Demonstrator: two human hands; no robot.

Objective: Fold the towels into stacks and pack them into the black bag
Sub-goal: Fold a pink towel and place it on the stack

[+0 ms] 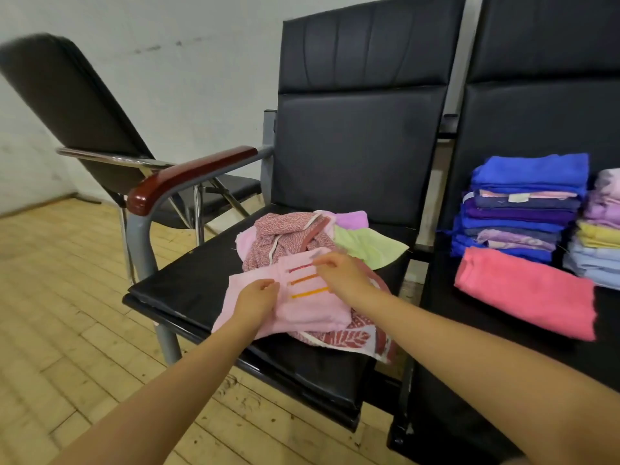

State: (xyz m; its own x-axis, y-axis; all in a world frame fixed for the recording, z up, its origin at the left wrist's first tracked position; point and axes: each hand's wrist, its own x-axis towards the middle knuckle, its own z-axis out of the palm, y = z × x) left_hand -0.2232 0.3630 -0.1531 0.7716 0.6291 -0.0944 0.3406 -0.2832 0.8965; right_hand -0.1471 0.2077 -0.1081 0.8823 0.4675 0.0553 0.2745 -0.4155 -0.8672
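Observation:
A light pink towel point(303, 308) with red and orange stripes lies on top of a loose pile on the black chair seat point(188, 280). My left hand point(256, 298) pinches the towel's fold at its left side. My right hand point(342, 273) pinches its upper edge near the stripes. Under it lie a red-patterned towel point(285, 236), a leaf-print towel point(349, 337), a green towel point(365, 246) and a lilac towel point(352, 218). No black bag is in view.
On the neighbouring seat to the right stand a stack of blue and purple folded towels point(523, 206), a pastel stack point(600, 229) and a folded coral towel point(526, 293). A wooden armrest point(188, 172) bounds the seat's left. Another black chair point(84, 112) stands on the wooden floor point(67, 313).

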